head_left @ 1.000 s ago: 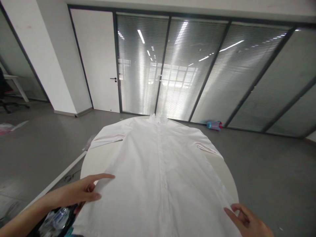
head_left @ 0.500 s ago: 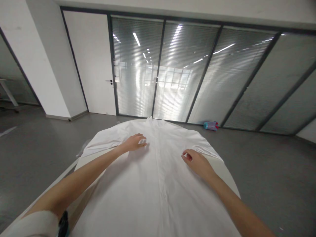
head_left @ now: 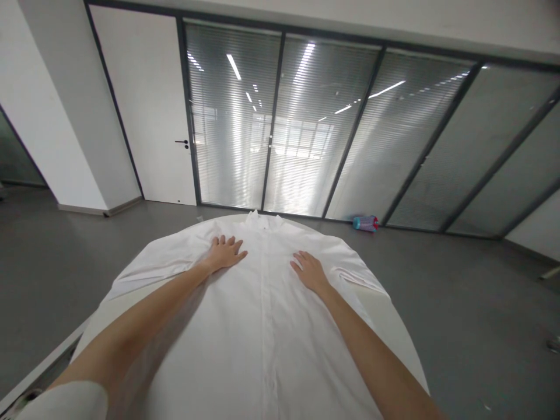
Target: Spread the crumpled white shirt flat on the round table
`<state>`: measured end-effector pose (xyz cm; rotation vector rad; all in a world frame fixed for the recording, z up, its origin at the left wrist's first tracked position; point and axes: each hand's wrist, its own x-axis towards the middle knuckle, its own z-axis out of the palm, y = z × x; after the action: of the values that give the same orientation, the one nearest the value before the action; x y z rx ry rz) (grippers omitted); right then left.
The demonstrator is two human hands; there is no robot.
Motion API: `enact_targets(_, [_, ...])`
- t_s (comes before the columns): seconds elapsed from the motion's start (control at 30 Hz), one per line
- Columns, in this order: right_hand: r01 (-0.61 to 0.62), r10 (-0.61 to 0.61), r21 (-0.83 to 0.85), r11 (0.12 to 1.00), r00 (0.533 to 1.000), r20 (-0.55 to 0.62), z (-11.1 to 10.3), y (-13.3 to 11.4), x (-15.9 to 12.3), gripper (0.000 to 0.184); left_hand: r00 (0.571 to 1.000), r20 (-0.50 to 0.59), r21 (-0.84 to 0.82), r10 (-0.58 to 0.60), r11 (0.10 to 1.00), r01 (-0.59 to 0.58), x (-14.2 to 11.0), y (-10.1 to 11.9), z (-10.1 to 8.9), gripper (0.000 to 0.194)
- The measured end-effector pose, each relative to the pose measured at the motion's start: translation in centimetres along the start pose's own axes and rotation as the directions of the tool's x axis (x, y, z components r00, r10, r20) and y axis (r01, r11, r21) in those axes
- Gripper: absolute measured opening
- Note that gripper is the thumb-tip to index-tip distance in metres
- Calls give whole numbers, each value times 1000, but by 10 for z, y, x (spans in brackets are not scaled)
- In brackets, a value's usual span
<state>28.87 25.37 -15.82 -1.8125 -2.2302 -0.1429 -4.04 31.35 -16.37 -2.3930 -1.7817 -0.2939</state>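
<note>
On the white shirt (head_left: 245,326) over the table (head_left: 389,321), left hand (head_left: 224,255) and right hand (head_left: 310,272) lie open, grip released.

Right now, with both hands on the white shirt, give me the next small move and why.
Probably draw the right hand lightly back toward you over the white shirt: soft creases show on that side of the front placket.

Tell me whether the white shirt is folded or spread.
Spread: the shirt lies flat across the table, both sleeves out.
</note>
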Motion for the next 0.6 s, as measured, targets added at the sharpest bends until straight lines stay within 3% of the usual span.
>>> enact_targets(0.17, [-12, 12, -4, 1000, 1000, -18, 13, 2, -1, 46, 989, -73, -55, 126, 990, -130, 51, 10, -12, 47])
enact_targets(0.3, [1, -2, -16, 1000, 1000, -26, 13, 4, 0, 46, 970, -69, -88, 234, 967, -239, 94, 18, 0, 47])
enact_targets(0.47, [-15, 15, -4, 1000, 1000, 3, 14, 3, 1, 47, 989, -26, -137, 147, 979, -149, 111, 22, 33, 59])
enact_targets(0.6, [-23, 23, -8, 1000, 1000, -2, 13, 1, 1, 46, 998, -18, -182, 68, 981, -70, 115, 32, 37, 56])
